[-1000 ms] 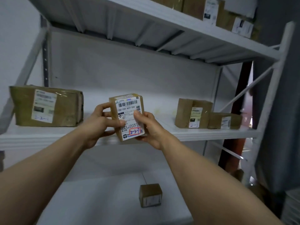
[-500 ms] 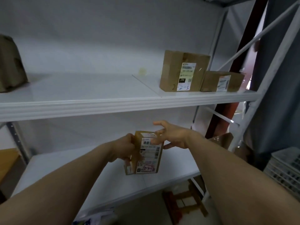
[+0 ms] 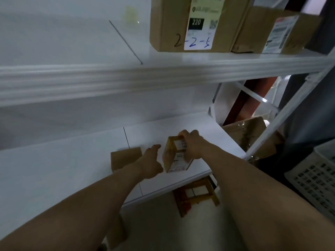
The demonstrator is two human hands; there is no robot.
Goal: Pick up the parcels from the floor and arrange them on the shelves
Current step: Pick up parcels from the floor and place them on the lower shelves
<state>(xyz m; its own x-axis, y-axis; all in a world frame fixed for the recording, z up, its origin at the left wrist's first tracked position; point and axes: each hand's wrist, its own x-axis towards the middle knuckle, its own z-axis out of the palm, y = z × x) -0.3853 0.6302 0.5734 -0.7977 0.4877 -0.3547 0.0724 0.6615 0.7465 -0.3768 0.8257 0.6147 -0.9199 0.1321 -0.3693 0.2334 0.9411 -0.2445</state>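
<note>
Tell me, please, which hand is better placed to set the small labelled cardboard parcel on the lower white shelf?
Right hand: it grips the small labelled cardboard parcel; the left hand beside it holds nothing.

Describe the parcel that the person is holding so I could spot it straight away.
Find the box marked 220 up top, then drop to the lower shelf beneath it. Near that shelf's front edge, towards the right, is a small parcel gripped by the right hand. Unlike the plain brown box to its left, it is tall, narrow and has white printed labels.
</note>
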